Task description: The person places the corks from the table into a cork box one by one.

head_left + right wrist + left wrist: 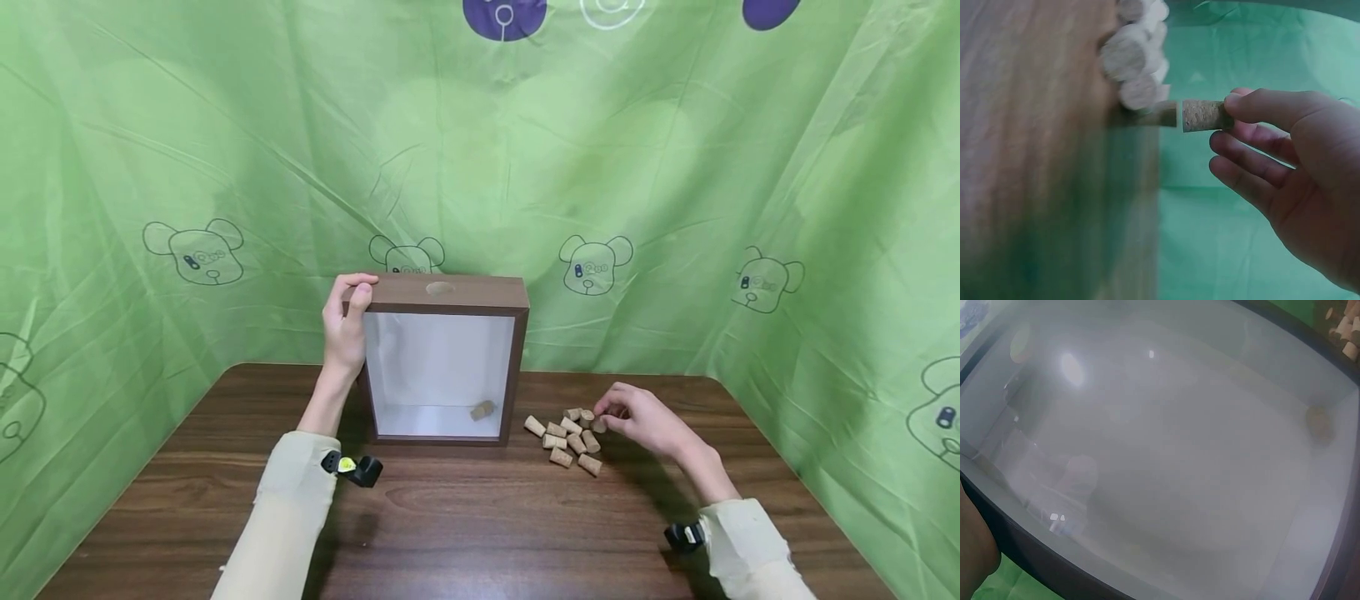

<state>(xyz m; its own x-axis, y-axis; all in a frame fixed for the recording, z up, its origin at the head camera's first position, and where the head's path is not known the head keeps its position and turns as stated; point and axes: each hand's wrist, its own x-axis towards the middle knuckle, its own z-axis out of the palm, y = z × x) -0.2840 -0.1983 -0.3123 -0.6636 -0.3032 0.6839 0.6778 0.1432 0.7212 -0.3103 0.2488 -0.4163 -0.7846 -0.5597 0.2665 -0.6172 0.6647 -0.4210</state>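
Note:
A brown shadow box [450,292] with a clear front and a white back stands upright on the table. There is an oval opening [440,288] in its top. One cork [482,410] lies inside, at the bottom right; the left wrist view shows that cork [1320,425] blurred through the pane. My left hand [347,325] grips the box's upper left corner, thumb on the top near the front edge. To the right of the box, my right hand [643,418] pinches a cork [1205,115] between thumb and fingers, beside a loose pile of corks [572,442].
The dark wooden table [465,517] has rounded back corners. Behind it and at both sides hangs a green curtain [480,167] printed with bear heads. Wrist cameras are strapped on the left sleeve [288,492] and the right sleeve [750,542].

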